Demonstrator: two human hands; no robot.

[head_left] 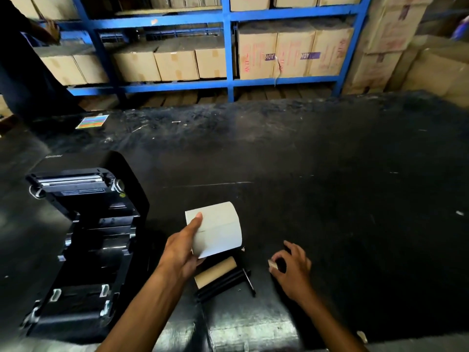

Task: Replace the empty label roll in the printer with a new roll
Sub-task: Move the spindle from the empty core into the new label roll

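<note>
A black label printer (pixel 83 247) stands at the left of the dark table with its lid swung open and its roll bay showing. My left hand (pixel 181 252) grips a new white label roll (pixel 218 229) just right of the printer, thumb on its top face. Below that roll an empty brown cardboard core (pixel 215 271) lies on the table beside a black spindle (pixel 223 283). My right hand (pixel 291 270) hovers to the right of them, pinching a small pale scrap (pixel 272 264) between thumb and forefinger.
The black table (pixel 330 186) stretches far to the right and back. A colourful card (pixel 92 121) lies at its far left. Blue shelving (pixel 228 47) with cardboard boxes stands behind. A person in dark clothes (pixel 20 59) stands at the far left.
</note>
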